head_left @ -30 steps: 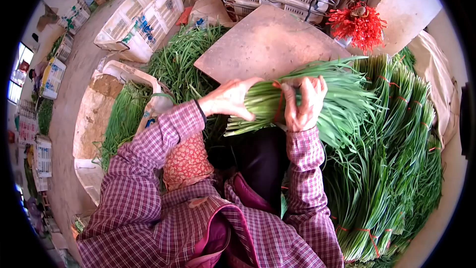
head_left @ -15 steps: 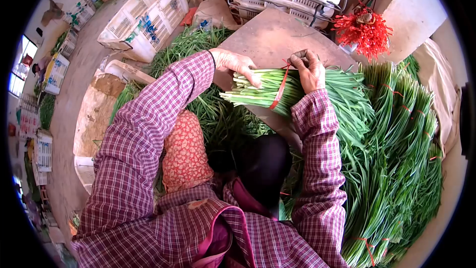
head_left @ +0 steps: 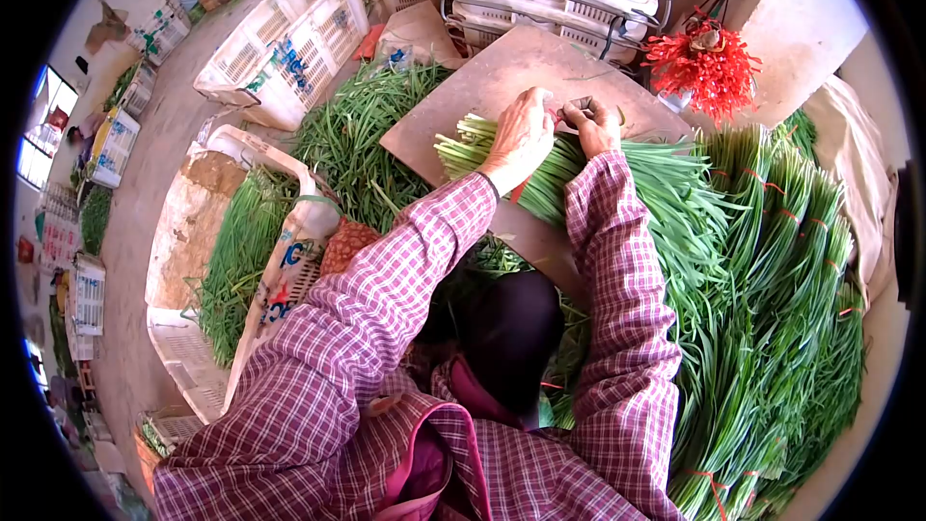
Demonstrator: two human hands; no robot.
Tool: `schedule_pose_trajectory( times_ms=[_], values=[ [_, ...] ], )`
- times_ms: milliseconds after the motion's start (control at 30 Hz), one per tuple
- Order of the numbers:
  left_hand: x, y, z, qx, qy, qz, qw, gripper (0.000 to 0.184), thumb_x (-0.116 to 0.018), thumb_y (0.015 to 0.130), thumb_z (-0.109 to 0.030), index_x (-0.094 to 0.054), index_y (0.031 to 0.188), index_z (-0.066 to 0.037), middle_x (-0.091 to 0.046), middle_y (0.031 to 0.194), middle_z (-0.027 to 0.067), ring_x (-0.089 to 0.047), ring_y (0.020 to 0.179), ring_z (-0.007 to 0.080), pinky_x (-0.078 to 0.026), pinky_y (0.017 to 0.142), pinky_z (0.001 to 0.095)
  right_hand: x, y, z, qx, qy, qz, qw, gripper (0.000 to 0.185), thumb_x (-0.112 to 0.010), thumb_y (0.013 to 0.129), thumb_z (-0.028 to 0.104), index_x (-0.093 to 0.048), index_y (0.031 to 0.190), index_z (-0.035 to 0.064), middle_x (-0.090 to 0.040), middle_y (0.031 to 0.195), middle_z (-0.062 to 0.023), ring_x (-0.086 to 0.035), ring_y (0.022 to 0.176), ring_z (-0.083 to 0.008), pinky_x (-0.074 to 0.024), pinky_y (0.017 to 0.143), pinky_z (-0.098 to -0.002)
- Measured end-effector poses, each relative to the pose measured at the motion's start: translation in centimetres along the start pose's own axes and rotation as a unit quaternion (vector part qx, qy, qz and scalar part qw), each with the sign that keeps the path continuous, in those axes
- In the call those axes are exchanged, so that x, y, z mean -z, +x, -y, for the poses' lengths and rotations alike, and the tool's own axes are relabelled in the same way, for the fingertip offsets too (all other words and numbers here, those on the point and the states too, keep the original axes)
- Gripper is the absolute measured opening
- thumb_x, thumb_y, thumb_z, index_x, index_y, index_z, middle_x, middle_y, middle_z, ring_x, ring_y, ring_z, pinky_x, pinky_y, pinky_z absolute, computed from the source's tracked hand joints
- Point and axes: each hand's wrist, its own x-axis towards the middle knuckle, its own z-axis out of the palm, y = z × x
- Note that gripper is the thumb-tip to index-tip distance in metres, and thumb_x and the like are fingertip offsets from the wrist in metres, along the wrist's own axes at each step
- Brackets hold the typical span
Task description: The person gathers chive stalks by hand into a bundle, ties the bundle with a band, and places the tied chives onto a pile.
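A bunch of garlic chives (head_left: pixel 666 178) lies across the tilted board (head_left: pixel 429 130), pale cut ends to the left and green leaves to the right. A red tie (head_left: pixel 518 192) goes around its stalks. My left hand (head_left: pixel 526 138) rests over the bunch, fingertips pinched together on the tie above the stalks. Close beside it, my right hand (head_left: pixel 592 125) also pinches the tie, its thumb and fingers closed. The part of the tie between the fingertips is mostly hidden.
Several tied chive bunches (head_left: pixel 772 260) are stacked at right. Loose greens (head_left: pixel 367 130) lie left of the board, beside a white crate (head_left: pixel 280 48) and another crate holding chives (head_left: pixel 241 260). Red ties (head_left: pixel 702 68) hang at upper right. Stacked crates (head_left: pixel 550 0) stand behind.
My left hand has moved right from the pale stalk ends to the tie, meeting my right hand. The right hand has barely shifted, and the bunch stays on the board.
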Motion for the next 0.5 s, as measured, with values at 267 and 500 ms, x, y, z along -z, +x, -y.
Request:
schedule_pose_trajectory(
  times_ms=[267, 500],
  values=[
    [-0.5, 0.5, -1.3, 0.088, 0.059, 0.097, 0.990, 0.022, -0.057, 0.085, -0.024, -0.065, 0.087, -0.005, -0.065, 0.078, 0.0181, -0.063, 0.075, 0.0346, -0.048, 0.069, 0.0440, -0.3, -0.2, -0.3, 0.038, 0.048, -0.040, 0.997, 0.014, -0.063, 0.084, 0.010, -0.061, 0.087, -0.0028, -0.068, 0.081, -0.0094, -0.062, 0.075, -0.0143, -0.0491, 0.074, -0.0258],
    [-0.7, 0.6, -1.3, 0.106, 0.092, 0.117, 0.983, 0.024, -0.055, 0.083, -0.028, -0.068, 0.089, -0.009, -0.065, 0.077, 0.0170, -0.063, 0.077, 0.0342, -0.047, 0.069, 0.0442, -0.9, -0.7, 0.6, 0.052, 0.071, -0.069, 0.994, 0.009, -0.063, 0.085, 0.005, -0.060, 0.086, -0.0032, -0.065, 0.079, -0.0086, -0.062, 0.070, -0.0140, -0.0542, 0.064, -0.0265]
  ],
)
